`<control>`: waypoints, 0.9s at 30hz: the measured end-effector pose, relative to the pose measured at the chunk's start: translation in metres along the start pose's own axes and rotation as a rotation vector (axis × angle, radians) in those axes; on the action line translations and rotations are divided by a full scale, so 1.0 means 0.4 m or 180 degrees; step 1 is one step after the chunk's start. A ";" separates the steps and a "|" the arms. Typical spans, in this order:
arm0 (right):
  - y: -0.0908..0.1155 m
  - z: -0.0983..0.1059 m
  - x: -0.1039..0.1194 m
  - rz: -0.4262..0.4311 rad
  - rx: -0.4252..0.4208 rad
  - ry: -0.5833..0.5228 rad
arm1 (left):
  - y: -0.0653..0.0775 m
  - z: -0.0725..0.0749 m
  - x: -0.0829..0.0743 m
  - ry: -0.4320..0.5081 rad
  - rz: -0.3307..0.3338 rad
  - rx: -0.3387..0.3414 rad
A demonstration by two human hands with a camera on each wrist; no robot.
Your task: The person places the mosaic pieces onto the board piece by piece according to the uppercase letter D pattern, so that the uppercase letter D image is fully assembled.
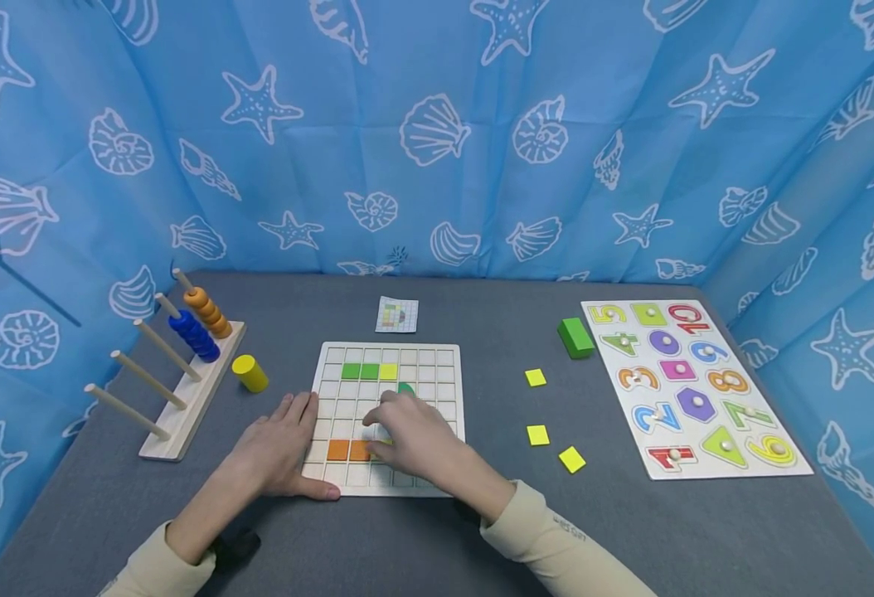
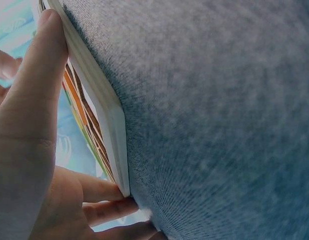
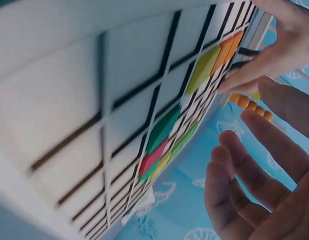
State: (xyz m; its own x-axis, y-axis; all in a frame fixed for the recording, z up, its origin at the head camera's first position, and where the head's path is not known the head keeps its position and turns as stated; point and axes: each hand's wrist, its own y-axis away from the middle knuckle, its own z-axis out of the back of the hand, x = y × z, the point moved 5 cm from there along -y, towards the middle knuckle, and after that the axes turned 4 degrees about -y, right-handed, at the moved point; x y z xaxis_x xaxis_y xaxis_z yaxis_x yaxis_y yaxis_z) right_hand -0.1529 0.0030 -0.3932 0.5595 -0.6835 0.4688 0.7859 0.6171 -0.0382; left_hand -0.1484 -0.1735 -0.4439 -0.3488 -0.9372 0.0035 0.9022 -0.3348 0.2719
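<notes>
A white grid board (image 1: 444, 356) lies on the table. Two green tiles (image 1: 360, 371) and a yellow tile (image 1: 388, 371) sit in an upper row. Lower down are two orange tiles (image 1: 337, 450) with a yellow tile (image 3: 202, 70) beside them. A dark green piece (image 3: 164, 129) and a red tile (image 3: 153, 159) also lie on the grid, largely hidden by my hand in the head view. My left hand (image 1: 276, 448) rests at the board's left front corner, thumb along the front edge, fingers against the side. Above the board hovers my right hand (image 1: 415, 435), fingers slightly bent, with nothing visible between them.
Right of the board lie loose yellow tiles (image 1: 537, 435) and a green block (image 1: 575, 337). Farther right is a number puzzle (image 1: 676, 398). A small pattern card (image 1: 396, 315) lies behind the board. Left are a yellow cylinder (image 1: 250, 374) and a bead stand (image 1: 191, 398).
</notes>
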 end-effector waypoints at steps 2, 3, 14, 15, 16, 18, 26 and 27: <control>0.017 0.014 -0.011 0.0024 -0.0046 -0.0010 | -0.001 -0.001 0.000 -0.0001 0.0018 0.0023; 0.026 0.021 -0.016 0.0031 -0.0066 -0.0012 | -0.001 -0.002 0.000 -0.0004 0.0026 0.0030; 0.126 0.072 -0.109 -0.0300 -0.0135 -0.0040 | -0.001 -0.003 -0.002 -0.0043 0.0065 0.0048; 0.136 0.076 -0.117 -0.0332 -0.0157 -0.0014 | -0.001 -0.004 -0.002 -0.0042 0.0073 0.0056; 0.146 0.080 -0.125 -0.0355 -0.0180 0.0016 | -0.002 -0.004 -0.002 -0.0044 0.0080 0.0063; 0.166 0.086 -0.140 -0.0397 -0.0220 0.0092 | -0.003 -0.005 -0.001 -0.0045 0.0084 0.0071; 0.240 0.108 -0.202 -0.0676 -0.0253 0.0288 | -0.003 -0.007 -0.002 -0.0038 0.0086 0.0091; 0.250 0.110 -0.211 -0.0707 -0.0257 0.0313 | -0.003 -0.006 -0.003 -0.0037 0.0082 0.0083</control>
State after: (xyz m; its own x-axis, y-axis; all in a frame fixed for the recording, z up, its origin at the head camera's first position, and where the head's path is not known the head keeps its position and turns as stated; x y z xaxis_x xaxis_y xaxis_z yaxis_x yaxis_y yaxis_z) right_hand -0.1331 0.1395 -0.3976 0.3907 -0.8359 0.3856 0.9087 0.4172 -0.0161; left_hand -0.1484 -0.1722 -0.4465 -0.3285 -0.9442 0.0220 0.9041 -0.3077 0.2964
